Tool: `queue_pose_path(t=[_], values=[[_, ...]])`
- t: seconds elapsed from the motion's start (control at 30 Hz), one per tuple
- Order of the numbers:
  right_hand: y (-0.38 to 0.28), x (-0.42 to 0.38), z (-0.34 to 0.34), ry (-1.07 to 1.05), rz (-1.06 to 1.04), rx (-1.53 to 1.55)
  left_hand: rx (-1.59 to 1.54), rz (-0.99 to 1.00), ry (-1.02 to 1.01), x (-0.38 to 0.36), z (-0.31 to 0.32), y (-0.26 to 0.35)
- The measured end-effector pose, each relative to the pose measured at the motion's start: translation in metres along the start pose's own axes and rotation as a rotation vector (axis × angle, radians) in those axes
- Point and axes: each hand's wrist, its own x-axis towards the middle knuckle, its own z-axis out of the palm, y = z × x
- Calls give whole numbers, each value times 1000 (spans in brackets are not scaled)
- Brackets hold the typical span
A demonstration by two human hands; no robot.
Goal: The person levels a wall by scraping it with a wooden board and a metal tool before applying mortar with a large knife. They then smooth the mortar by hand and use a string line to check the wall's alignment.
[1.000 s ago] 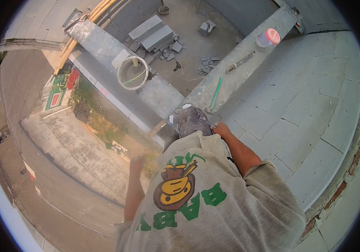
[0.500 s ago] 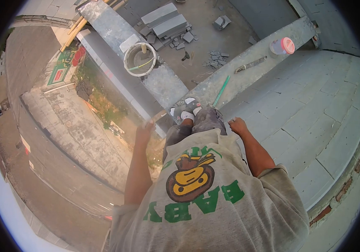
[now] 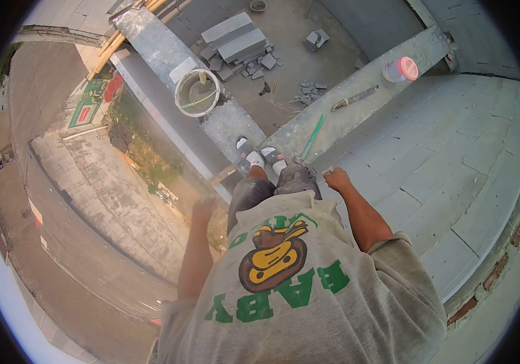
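My left hand (image 3: 204,209) hangs at my left side over the drop to the ground; haze and blur hide its fingers. Beside my right hip my right hand (image 3: 336,179) is closed, with a small pale spot at the fingertips that I cannot make out. My sandalled feet (image 3: 258,155) stand where two wall tops meet. A green level-like bar (image 3: 313,137) lies on the right wall top near my right hand. Farther along it are a long dusty tool (image 3: 355,97) and a tub with a pink lid (image 3: 401,70). A bucket (image 3: 197,93) with a green-yellow stick stands on the left wall top (image 3: 235,124).
Grey blocks (image 3: 241,45) and broken pieces lie on the floor below, near a dark hammer-like tool (image 3: 265,88). Bamboo poles (image 3: 107,54) cross at the upper left. Far below on the left is the ground (image 3: 105,182). A grey block wall (image 3: 430,164) runs along the right.
My feet have shifted, with the left one farther forward and left on the wall. Both hands have moved slightly left in view, the left also lower. The bucket and tools appear slightly shifted with the view.
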Motion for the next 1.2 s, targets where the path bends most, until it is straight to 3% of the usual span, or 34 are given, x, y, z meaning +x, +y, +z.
queue_pose_path(t=[0.17,0.3,0.37,0.43,0.47,0.53,0.63,0.9,0.97,1.0,1.1,1.2], values=[[-15,-12,-8,-18,71,2,-10,112,31,13,0,-3],[-30,-27,-18,12,90,63,42,38,-46,20,3,17],[-31,-38,-14,25,92,104,60,24,-80,40,-4,-9],[-35,-46,-11,55,148,150,341,404,-31,106,-12,-60],[-35,-50,-7,68,159,151,342,416,-43,104,-13,-47],[-33,-61,7,45,144,128,52,112,-21,72,-20,-7],[-33,-74,22,50,155,64,-93,85,-52,46,-30,16],[-44,-85,32,167,179,185,98,129,-32,43,-51,-5],[-41,-93,33,259,199,260,300,289,-13,50,-51,-8],[-39,-96,32,273,206,265,203,177,-117,63,-53,-9],[-28,-104,38,264,276,297,211,221,-209,90,-54,0],[-14,-113,37,248,281,283,138,146,-154,90,-42,36]])
